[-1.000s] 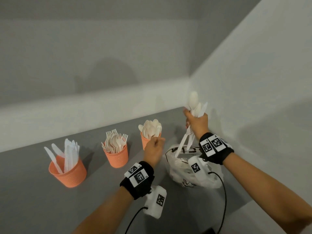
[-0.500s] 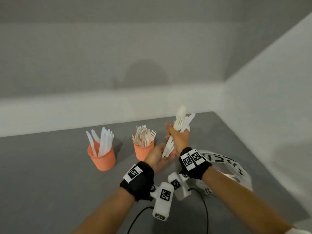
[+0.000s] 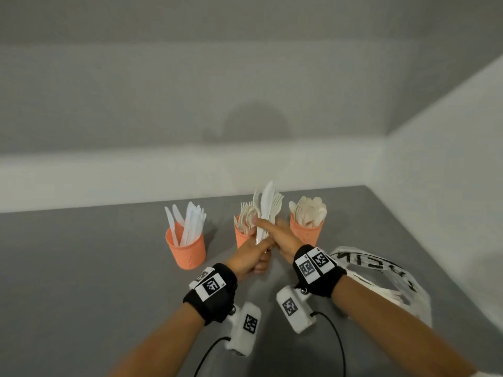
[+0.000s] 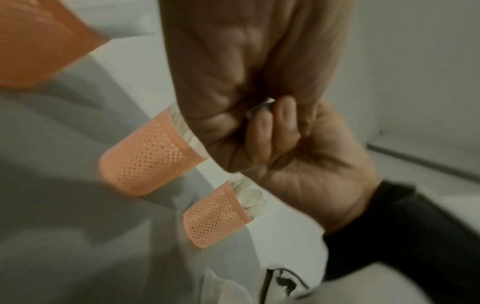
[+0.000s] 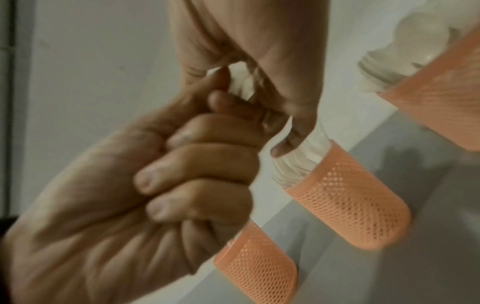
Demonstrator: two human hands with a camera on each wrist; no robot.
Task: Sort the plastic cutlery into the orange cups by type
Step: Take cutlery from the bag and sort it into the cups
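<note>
Three orange mesh cups stand in a row on the grey table. The knife cup (image 3: 185, 248) is on the left, the fork cup (image 3: 241, 236) in the middle and the spoon cup (image 3: 306, 234) on the right. A bundle of white cutlery (image 3: 266, 208), with forks and a knife showing, stands upright in front of the fork cup. My right hand (image 3: 272, 227) grips the bundle's middle. My left hand (image 3: 261, 253) is curled round the handles just below. In the wrist views the handle ends (image 4: 259, 109) (image 5: 241, 84) show between both fists.
A crumpled white plastic bag (image 3: 381, 278) with black lettering lies on the table right of my right forearm. Grey walls meet in a corner behind and to the right. Bare table lies left of the knife cup.
My right hand has carried the bundle left from above the bag to the front of the fork cup. My left hand has come up and taken hold of the handles.
</note>
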